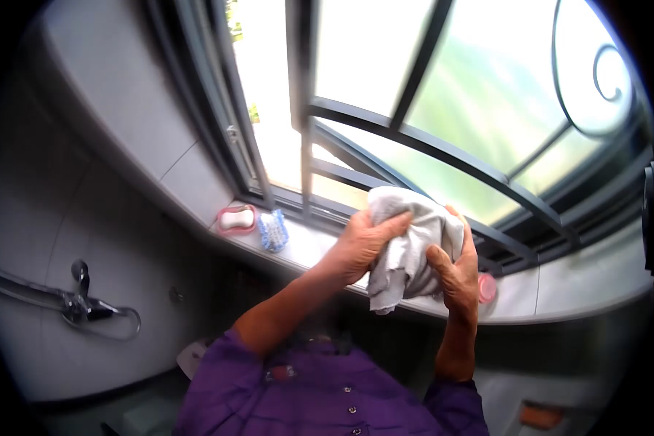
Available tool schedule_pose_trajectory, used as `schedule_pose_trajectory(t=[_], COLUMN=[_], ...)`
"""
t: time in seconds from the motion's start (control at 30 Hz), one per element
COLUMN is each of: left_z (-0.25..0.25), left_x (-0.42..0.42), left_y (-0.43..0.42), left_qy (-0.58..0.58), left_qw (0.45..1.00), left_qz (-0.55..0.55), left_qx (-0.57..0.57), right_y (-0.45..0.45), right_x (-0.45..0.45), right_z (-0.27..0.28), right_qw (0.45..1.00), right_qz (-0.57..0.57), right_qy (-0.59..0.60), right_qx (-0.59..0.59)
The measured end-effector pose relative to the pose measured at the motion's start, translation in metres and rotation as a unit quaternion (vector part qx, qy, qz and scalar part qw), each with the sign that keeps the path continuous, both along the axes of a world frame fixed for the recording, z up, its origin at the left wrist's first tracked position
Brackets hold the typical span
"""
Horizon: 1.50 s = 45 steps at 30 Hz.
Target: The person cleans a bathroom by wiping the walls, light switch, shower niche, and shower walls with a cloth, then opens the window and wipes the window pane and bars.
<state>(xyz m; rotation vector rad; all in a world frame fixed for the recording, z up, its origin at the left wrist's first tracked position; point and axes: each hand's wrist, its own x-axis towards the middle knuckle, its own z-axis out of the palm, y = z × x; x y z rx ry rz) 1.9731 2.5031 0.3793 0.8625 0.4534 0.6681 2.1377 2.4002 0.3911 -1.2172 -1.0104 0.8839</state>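
A bunched, whitish-grey cloth (413,247) is held up in front of the barred window, above the sill. My left hand (362,245) grips its left side, with the thumb pressed on the front and the other fingers mostly hidden. On the cloth's right side is my right hand (458,272), also closed on it, thumb in front and fingers behind. A lower corner of the cloth hangs down between my hands. Whether anything is wrapped inside it cannot be seen.
On the tiled sill (305,247) to the left are a pink soap dish (227,227) with white soap (237,219) and a blue-and-white scrubber (273,231). A pink round item (486,288) stands right of my right hand. Dark window bars (443,149) lie beyond; a shower mixer (87,308) is at left.
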Motion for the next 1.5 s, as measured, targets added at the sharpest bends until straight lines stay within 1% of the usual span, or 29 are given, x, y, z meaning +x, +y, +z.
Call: schedule_pose_trajectory(t=[0.1,0.2,0.23,0.3,0.37,0.4,0.43,0.47,0.5,0.57,0.6,0.63,0.7,0.73,0.77,0.8,0.83,0.87,0.9,0.93,0.97,1.03,1.13,1.23,1.33,1.4,1.43,1.47,1.5], left_z=[-0.005,-0.001,-0.001,-0.01,-0.02,-0.011,-0.001,-0.001,-0.005,-0.012,-0.009,-0.004,-0.013,-0.026,-0.038,-0.033,-0.029,-0.04,-0.045,-0.047,-0.049,-0.064,-0.055,-0.06,-0.057,-0.054,-0.059,-0.057,-0.056], left_x=[0.0,-0.019,-0.029,-0.047,-0.064,-0.077,-0.09,-0.097,-0.103,-0.112,-0.113,-0.115,-0.098,-0.093,-0.082,-0.078,-0.076,-0.069,-0.061,-0.059,-0.057,-0.048,-0.046,-0.04,-0.042,-0.042,-0.04,-0.04,-0.042], left_y=[0.014,0.026,0.03,0.032,0.032,0.034,0.036,0.038,0.046,0.065,0.075,0.083,0.1,0.106,0.116,0.115,0.112,0.119,0.123,0.128,0.132,0.134,0.13,0.131,0.129,0.13,0.131,0.133,0.131], left_qy=[-0.055,-0.053,-0.023,0.008,0.058,0.065,0.073,0.058,0.048,0.039,0.043,0.067,0.058,0.093,0.088,0.082,0.078,0.084,0.063,0.058,0.054,0.04,0.011,0.024,0.032,0.023,0.049,0.039,0.032], left_qw=[0.997,0.988,0.992,0.986,0.966,0.966,0.965,0.957,0.929,0.834,0.793,0.765,0.772,0.817,0.787,0.818,0.846,0.821,0.832,0.844,0.856,0.815,0.808,0.793,0.79,0.782,0.761,0.767,0.775], left_qz=[-0.005,-0.02,-0.056,-0.05,0.016,0.033,0.048,0.114,0.179,0.313,0.362,0.374,0.378,0.285,0.272,0.243,0.216,0.248,0.28,0.268,0.256,0.315,0.352,0.382,0.375,0.387,0.399,0.394,0.386], left_qx=[0.046,0.141,0.115,0.157,0.251,0.249,0.246,0.259,0.32,0.453,0.488,0.52,0.507,0.492,0.547,0.515,0.482,0.507,0.476,0.461,0.446,0.486,0.472,0.474,0.484,0.489,0.509,0.505,0.499], right_y=[0.011,0.024,0.03,0.046,0.064,0.072,0.082,0.095,0.106,0.127,0.138,0.151,0.171,0.179,0.188,0.2,0.21,0.22,0.226,0.239,0.253,0.287,0.318,0.353,0.396,0.413,0.415,0.408,0.405], right_x=[0.009,0.003,0.001,0.009,0.029,0.028,0.031,0.043,0.046,0.042,0.041,0.042,0.033,0.021,0.014,0.027,0.032,0.036,0.03,0.028,0.029,0.023,-0.01,-0.048,-0.083,-0.09,-0.095,-0.095,-0.092], right_z=[0.002,0.022,0.027,0.029,0.025,0.033,0.037,0.033,0.031,0.035,0.04,0.04,0.053,0.064,0.074,0.081,0.091,0.101,0.118,0.133,0.143,0.172,0.192,0.165,0.108,0.06,0.044,0.024,0.005], right_qw=[0.976,0.952,0.947,0.969,0.983,0.992,0.985,0.988,0.986,0.966,0.949,0.943,0.842,0.792,0.735,0.68,0.619,0.552,0.485,0.418,0.423,0.39,0.382,0.438,0.514,0.49,0.455,0.441,0.414], right_qz=[0.069,0.049,0.032,-0.022,-0.066,-0.079,-0.131,-0.148,-0.155,-0.167,-0.166,-0.15,-0.243,-0.303,-0.36,-0.321,-0.334,-0.351,-0.423,-0.439,-0.452,-0.45,-0.418,-0.344,-0.205,-0.127,-0.109,-0.069,0.004], right_qy=[0.202,0.295,0.313,0.243,0.169,0.096,0.109,0.033,-0.037,-0.168,-0.231,-0.22,-0.407,-0.467,-0.522,-0.562,-0.604,-0.639,-0.676,-0.687,-0.66,-0.613,-0.624,-0.644,-0.675,-0.706,-0.719,-0.778,-0.803], right_qx=[-0.046,-0.062,-0.066,-0.041,0.01,0.027,0.005,0.023,0.047,0.106,0.138,0.201,0.258,0.251,0.241,0.345,0.375,0.404,0.359,0.401,0.425,0.519,0.538,0.525,0.488,0.495,0.513,0.442,0.43])
